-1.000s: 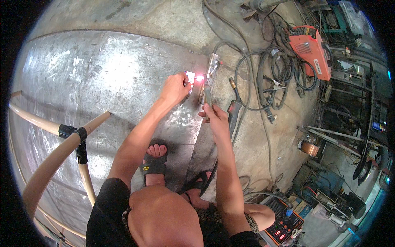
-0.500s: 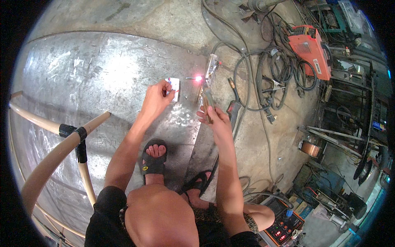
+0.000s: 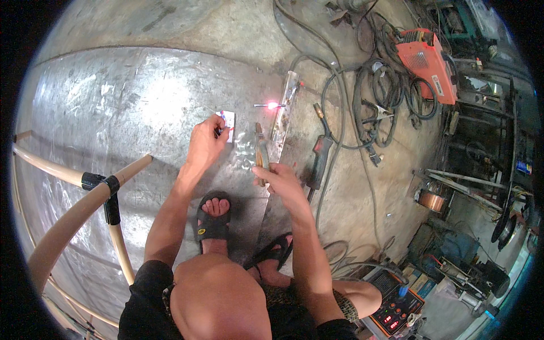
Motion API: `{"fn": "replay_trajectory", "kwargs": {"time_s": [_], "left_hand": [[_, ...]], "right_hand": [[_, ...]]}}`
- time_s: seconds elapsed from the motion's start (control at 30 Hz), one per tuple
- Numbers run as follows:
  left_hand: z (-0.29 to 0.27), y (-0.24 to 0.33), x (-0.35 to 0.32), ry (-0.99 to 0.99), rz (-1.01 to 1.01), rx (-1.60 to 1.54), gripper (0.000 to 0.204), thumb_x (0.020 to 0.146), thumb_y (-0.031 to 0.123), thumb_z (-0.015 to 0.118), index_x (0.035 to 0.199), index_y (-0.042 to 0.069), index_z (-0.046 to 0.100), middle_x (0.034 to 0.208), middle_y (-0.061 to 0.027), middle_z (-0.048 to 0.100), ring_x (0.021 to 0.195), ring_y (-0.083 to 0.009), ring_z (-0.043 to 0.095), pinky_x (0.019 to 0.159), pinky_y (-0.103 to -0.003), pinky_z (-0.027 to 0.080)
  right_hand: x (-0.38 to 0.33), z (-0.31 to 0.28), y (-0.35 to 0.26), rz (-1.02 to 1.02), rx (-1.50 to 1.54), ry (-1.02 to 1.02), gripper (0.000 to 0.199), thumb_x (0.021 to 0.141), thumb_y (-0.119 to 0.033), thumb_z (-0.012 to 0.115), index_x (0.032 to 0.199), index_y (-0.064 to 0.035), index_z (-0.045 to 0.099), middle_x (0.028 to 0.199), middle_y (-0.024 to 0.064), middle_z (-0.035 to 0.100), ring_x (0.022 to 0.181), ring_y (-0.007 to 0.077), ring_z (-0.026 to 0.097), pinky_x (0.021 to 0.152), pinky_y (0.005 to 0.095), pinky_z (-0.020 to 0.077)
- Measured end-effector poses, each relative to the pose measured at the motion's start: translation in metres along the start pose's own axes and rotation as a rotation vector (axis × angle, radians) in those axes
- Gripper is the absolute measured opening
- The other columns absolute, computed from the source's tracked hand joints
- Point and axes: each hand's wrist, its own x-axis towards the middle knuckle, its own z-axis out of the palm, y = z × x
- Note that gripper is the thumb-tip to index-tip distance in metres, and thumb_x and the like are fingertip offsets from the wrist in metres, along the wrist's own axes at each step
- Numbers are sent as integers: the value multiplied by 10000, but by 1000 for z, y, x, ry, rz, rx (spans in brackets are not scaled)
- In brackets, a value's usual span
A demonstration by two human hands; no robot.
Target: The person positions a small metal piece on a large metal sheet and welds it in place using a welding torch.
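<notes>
My left hand (image 3: 207, 140) is closed, thumb and fingers pinched at a small white box (image 3: 229, 126) with coloured print, above the metal plate. Something dark shows between the fingertips, too small to make out. My right hand (image 3: 277, 180) is wrapped round pliers (image 3: 262, 154) with worn tan handles, their jaws pointing away from me. Beyond the pliers, a thin metal rod (image 3: 259, 105) has a bright pink-white glowing spot. Its right end reaches a flat metal bar (image 3: 288, 99) lying at the plate's edge. A welding torch (image 3: 322, 158) lies right of my right hand.
Cables (image 3: 340, 85) loop over the concrete at right, near an orange welding machine (image 3: 429, 65). A control box (image 3: 391, 306) with lit red digits stands at lower right. Tan pipe framing (image 3: 68, 238) rises at left. A copper wire spool (image 3: 432, 199) sits at far right.
My right hand and the pliers have swung left, away from the torch, and the jaws now sit left of the bar. My left hand and the white box have shifted slightly left.
</notes>
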Motion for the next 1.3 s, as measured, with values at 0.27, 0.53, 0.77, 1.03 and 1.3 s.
{"fn": "replay_trajectory", "kwargs": {"time_s": [0.27,0.53,0.77,1.03,1.3], "left_hand": [[-3,-4,-14,-86,-9,-6,160,860,102,684,907,-19,590,683,-150,605,559,-199,557,562,-344,457],[-6,2,-20,-90,-79,-33,174,848,71,660,980,-31,612,801,-188,659,645,-286,644,619,-386,494],[-11,2,-29,-40,-52,-22,266,859,80,658,1108,11,596,1023,-161,629,738,-273,630,662,-369,503],[-5,14,-72,-165,-97,-113,212,870,108,666,1055,29,599,856,-123,636,651,-212,611,603,-344,494],[33,-4,-127,-335,-72,-278,130,851,78,681,944,31,603,671,-101,587,579,-224,608,574,-349,493]], "right_hand": [[13,14,-22,133,161,27,323,904,-353,674,861,-33,666,827,100,717,640,144,685,415,239,335],[22,24,1,35,105,77,343,925,-349,655,800,-30,635,783,100,690,667,171,689,440,270,400],[27,20,15,-9,125,44,330,937,-304,647,882,20,666,805,102,684,744,185,692,537,300,503],[22,27,6,25,252,90,310,925,-287,675,951,22,677,837,66,657,788,160,663,599,297,563],[28,26,-27,32,224,208,354,899,-352,692,938,-1,691,826,50,633,748,137,623,573,284,567]]}}
